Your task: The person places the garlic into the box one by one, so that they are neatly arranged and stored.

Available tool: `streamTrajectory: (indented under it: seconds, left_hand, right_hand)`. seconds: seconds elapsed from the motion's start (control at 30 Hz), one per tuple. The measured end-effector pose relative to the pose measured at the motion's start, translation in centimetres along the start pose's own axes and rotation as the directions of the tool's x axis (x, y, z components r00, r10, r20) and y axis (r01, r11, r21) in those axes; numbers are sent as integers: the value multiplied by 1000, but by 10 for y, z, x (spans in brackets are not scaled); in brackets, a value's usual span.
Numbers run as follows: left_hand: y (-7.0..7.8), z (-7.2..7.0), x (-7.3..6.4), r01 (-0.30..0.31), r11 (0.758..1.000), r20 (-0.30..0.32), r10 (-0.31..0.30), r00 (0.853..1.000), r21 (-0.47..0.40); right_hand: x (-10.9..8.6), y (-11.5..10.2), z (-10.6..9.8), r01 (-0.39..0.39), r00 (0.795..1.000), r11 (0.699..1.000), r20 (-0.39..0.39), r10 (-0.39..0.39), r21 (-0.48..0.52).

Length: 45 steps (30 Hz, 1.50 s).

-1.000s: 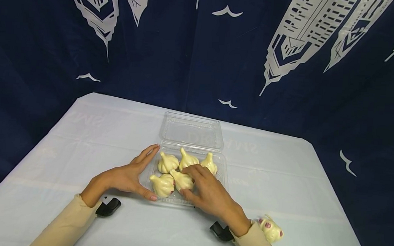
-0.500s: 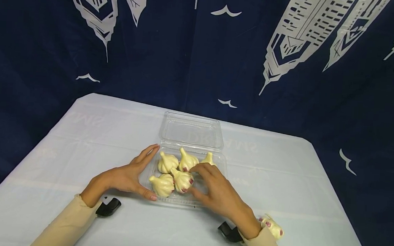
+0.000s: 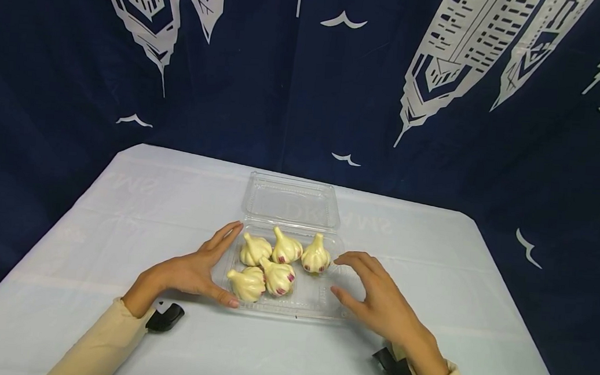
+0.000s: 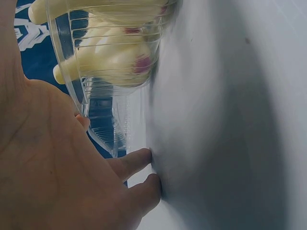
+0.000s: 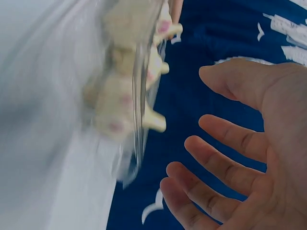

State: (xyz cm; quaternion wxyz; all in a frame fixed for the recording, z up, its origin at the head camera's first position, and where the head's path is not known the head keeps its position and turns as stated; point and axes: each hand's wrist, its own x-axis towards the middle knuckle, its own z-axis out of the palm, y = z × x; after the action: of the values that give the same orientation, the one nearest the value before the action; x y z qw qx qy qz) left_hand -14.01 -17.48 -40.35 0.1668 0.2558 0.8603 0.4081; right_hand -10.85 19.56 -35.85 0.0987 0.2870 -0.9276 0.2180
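A clear plastic clamshell container (image 3: 318,300) lies open on the table, its lid (image 3: 292,201) folded back away from the person. Several cream garlic bulbs with purple marks sit in the tray: three in the back row, including the back-right garlic bulb (image 3: 316,255), and a front-left pair. The front-right part of the tray is bare. Along the tray's left side spreads the left hand (image 3: 192,270), thumb by the front-left corner, fingers toward the back; two fingertips (image 4: 139,158) meet the table in the left wrist view. The right hand (image 3: 378,297) hovers empty at the tray's right edge, fingers loosely bent.
A white cloth covers the table (image 3: 157,218), and a dark blue curtain (image 3: 285,93) with white building prints hangs behind it. Each wrist carries a black camera mount, such as the black mount (image 3: 165,317) on the left.
The right hand has let go of the front garlic bulb and moved right, out of the tray. Its forearm now hides the loose garlic bulb on the table. The left hand stays put.
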Motion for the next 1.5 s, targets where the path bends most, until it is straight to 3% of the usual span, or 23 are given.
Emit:
streamTrajectory:
  seconds: [0.3, 0.5, 0.77, 1.0, 1.33, 1.5]
  left_hand:
    - [0, 1, 2, -5, 1000, 3, 5, 1000, 0]
    - [0, 1, 1, -4, 1000, -1, 4, 1000, 6]
    - [-2, 2, 0, -4, 1000, 0, 4, 1000, 1]
    - [-1, 1, 0, -5, 1000, -2, 5, 1000, 1]
    - [-1, 2, 1, -7, 1000, 0, 7, 1000, -5]
    - [-1, 2, 1, -8, 1000, -1, 8, 1000, -1]
  right_hand:
    - [-43, 26, -31, -89, 996, 995, -3, 89, -47]
    - [-70, 37, -39, -128, 992, 989, 11, 129, -73]
    - [-95, 45, -44, -182, 973, 983, 137, 184, -30]
    - [-103, 53, -39, -149, 970, 983, 176, 166, -104]
    - [-111, 52, -40, -165, 963, 983, 200, 178, -81]
    - [-115, 57, -42, -52, 965, 997, 258, 35, 57]
